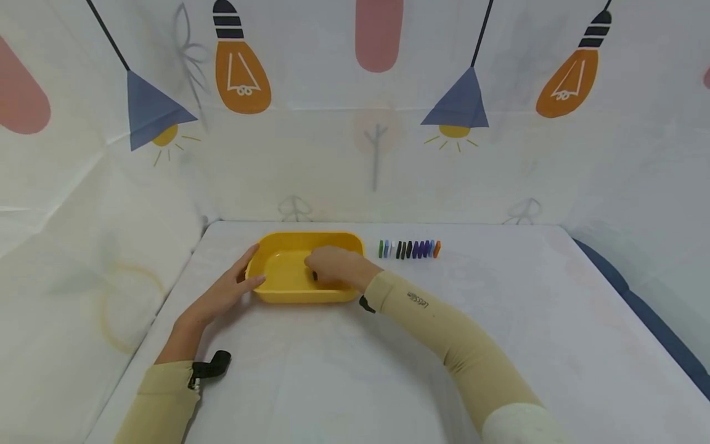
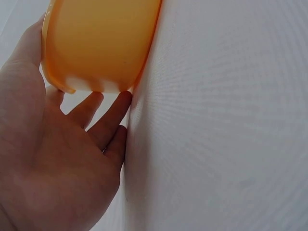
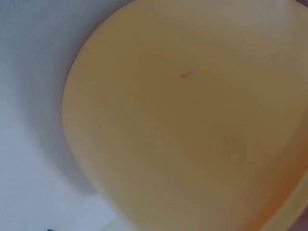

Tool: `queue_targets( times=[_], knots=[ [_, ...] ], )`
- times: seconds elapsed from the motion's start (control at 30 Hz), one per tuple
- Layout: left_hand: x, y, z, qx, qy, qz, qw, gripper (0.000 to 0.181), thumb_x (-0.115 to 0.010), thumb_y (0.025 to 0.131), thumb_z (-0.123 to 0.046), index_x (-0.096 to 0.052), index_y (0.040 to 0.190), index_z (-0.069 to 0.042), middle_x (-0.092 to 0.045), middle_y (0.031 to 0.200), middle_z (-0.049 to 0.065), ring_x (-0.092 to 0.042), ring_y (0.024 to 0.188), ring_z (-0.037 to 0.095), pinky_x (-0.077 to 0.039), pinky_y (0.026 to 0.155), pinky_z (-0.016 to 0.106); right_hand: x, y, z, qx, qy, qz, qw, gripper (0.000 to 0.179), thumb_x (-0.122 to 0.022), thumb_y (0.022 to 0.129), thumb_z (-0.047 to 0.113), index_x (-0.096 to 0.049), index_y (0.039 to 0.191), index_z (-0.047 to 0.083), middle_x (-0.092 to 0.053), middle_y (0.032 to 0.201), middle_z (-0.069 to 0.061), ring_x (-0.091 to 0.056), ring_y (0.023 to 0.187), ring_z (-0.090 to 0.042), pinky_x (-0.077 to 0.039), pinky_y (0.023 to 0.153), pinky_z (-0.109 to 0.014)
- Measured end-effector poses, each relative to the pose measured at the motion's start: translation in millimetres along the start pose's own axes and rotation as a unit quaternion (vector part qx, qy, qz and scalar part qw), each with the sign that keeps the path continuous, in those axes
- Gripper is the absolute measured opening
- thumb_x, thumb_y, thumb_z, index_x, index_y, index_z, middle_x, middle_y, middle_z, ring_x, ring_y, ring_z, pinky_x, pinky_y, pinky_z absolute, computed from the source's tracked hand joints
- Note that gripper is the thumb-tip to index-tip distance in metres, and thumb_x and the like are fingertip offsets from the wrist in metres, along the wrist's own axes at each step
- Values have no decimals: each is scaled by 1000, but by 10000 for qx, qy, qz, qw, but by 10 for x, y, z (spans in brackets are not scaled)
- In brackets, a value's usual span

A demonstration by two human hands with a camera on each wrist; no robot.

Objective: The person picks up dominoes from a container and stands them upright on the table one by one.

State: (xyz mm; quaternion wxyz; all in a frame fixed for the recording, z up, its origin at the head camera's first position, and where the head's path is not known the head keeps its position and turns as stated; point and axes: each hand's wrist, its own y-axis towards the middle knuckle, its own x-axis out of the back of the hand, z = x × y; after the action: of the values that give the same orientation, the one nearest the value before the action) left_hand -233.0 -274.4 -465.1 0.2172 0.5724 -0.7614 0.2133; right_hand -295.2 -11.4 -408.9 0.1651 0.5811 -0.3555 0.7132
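Observation:
A yellow tray (image 1: 285,277) with rounded corners stands on the white table. At its left end, my left hand (image 1: 224,293) grips the rim, thumb at the near corner and fingers along the outer wall. The left wrist view shows the fingers of this hand (image 2: 67,159) against the tray's wall (image 2: 101,48). Inside the tray, towards its right, my right hand (image 1: 338,266) has its fingers curled. A small black piece (image 1: 315,275) shows at its fingertips; most of it is hidden. In the right wrist view, the tray's wall (image 3: 183,125) hides this hand's fingertips.
Right of the tray runs a row of small upright pieces (image 1: 415,249), in green, blue, white, black, purple and orange. A patterned cloth wall (image 1: 327,148) rises behind the table (image 1: 310,370). Dark blue fabric (image 1: 638,296) lies past the right table edge.

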Motion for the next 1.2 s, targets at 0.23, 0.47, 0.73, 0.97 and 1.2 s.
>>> queue_targets(
  times=[0.23,0.47,0.73,0.97,1.2],
  knots=[
    [21,10,7,14,44,39,10000,80,-55,100,-46,1,158,-44,-1,170,3,-6,155,39,-14,119,68,-9,-44,-53,14,219,-108,9997,9,-57,91,6,-57,91,15,-46,79,1,-46,77,-14,-35,69,-25],
    [20,14,37,-35,90,12,10000,80,-54,100,-46,1,158,-43,-1,170,3,-7,155,38,-14,119,67,-62,-48,-140,93,482,-272,9984,9,-60,88,8,-56,92,16,-44,77,2,-47,76,-14,-35,68,-25],
    [14,20,33,-60,77,50,9999,80,-54,100,-44,2,158,-43,0,170,3,-5,155,39,-13,119,67,-105,-76,-258,164,908,-417,9949,10,-61,87,12,-53,91,14,-43,75,3,-46,74,-13,-34,66,-25],
    [22,15,22,-97,30,43,9999,80,-54,101,-44,1,158,-41,1,170,3,-4,155,38,-12,119,67,-129,-100,-339,274,1289,-618,9893,9,-62,88,14,-54,92,16,-49,80,1,-49,78,-14,-36,67,-25],
    [5,-8,-7,-57,15,38,10000,81,-54,101,-43,1,160,-37,0,170,5,-5,155,40,-13,118,68,-170,-118,-381,443,1675,-878,9810,10,-62,89,15,-53,92,17,-51,81,1,-50,78,-14,-37,67,-24]
  ],
)
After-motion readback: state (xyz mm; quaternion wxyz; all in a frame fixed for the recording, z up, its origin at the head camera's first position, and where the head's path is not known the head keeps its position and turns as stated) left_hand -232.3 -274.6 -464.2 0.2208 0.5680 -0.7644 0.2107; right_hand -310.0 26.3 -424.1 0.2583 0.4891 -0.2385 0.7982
